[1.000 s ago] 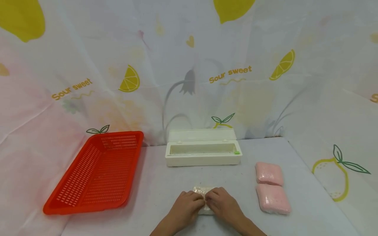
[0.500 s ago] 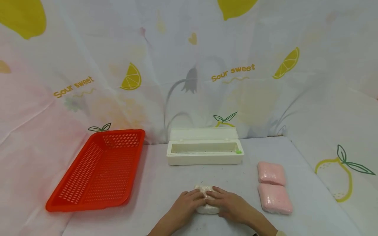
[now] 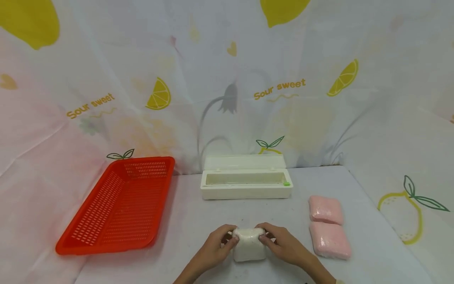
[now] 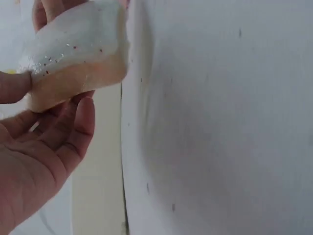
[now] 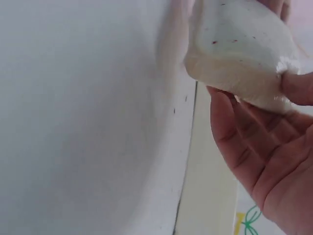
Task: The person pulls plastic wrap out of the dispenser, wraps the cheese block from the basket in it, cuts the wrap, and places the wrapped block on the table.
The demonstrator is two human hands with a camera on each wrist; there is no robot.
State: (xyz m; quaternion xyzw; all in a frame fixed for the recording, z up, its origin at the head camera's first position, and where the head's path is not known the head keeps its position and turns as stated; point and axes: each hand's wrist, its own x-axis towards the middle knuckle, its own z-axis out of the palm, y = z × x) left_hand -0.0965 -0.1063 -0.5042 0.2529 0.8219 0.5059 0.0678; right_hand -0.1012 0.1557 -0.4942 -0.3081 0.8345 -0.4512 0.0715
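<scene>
A white, film-wrapped block (image 3: 249, 249) with rounded edges is held up on its side near the front middle of the table. At its left upper corner my left hand (image 3: 214, 245) pinches it, thumb on the near face and fingers behind. My right hand (image 3: 285, 245) grips the opposite corner the same way. Close up in the left wrist view, glossy clear film and small dark red specks show on the block (image 4: 80, 51). The right wrist view shows thumb and curled fingers around the other end of the block (image 5: 239, 54).
Behind the hands stands a long white box (image 3: 246, 193), lid up, with a green tab (image 3: 286, 184). A red perforated basket (image 3: 106, 250) is at the left. Two pink wrapped packages (image 3: 325, 210) lie one behind the other at the right. A lemon-print curtain (image 3: 213, 79) hangs behind.
Both hands have gone from resting over the flat block to gripping its two sides. The block has been tipped up, so a smooth white face now shows.
</scene>
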